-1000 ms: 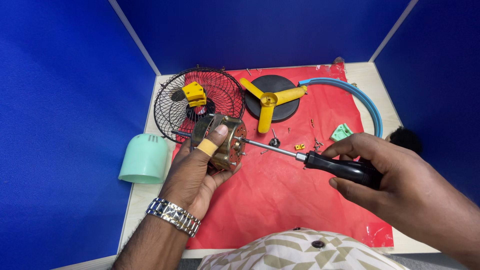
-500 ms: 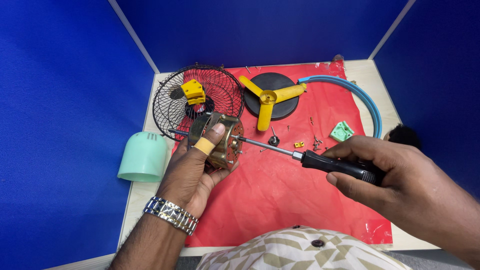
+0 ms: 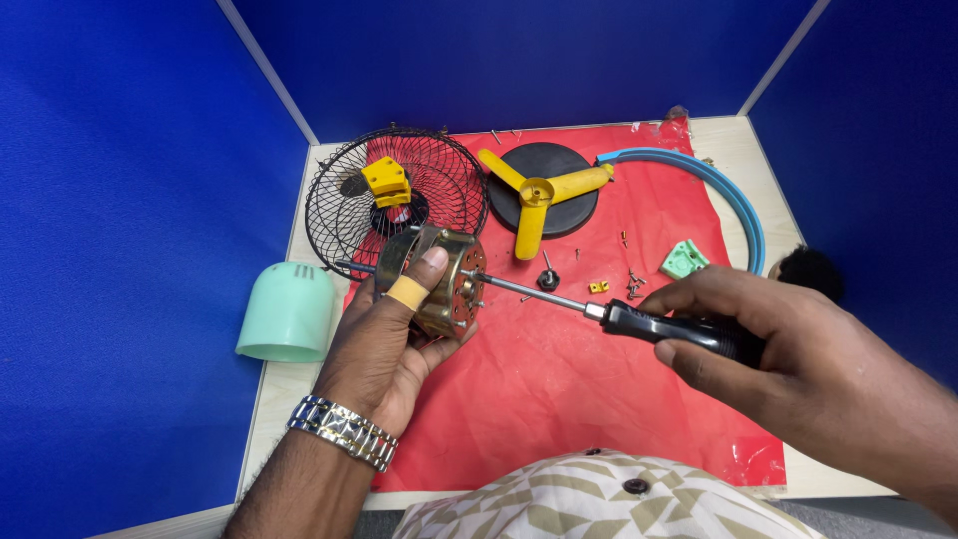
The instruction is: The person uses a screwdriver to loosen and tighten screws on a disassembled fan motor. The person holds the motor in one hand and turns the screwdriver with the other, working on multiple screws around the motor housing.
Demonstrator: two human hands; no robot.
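Our left thumb, wearing a tan bandage, is pressing on the rim of the fan motor while the other fingers of our left hand are curling around its back, so the grip is clamped on the motor and holding it tilted just above the red mat, near the mat's left edge and in front of the black wire guard. Our right hand is wrapping its fingers tight around the black handle of the screwdriver, and the thin metal shank is reaching leftward so that its tip is meeting the motor's face near the shaft; whether it is seated in a screw head we cannot tell. We are judging the motor to be heavy for its bulk and rigid, with a smooth metal shell that could slip, so we are taking it by the round casing, thumb over the rim, and keeping clear of the copper windings, which look more delicate. Further out, the yellow three-blade propeller is lying on a black round base, a yellow bracket is sitting on the guard, a pale green motor cover is resting on the table to the left of the mat, a blue curved ring is arcing along the right, and small screws and a green clip are lying loose on the mat between the base and our right hand
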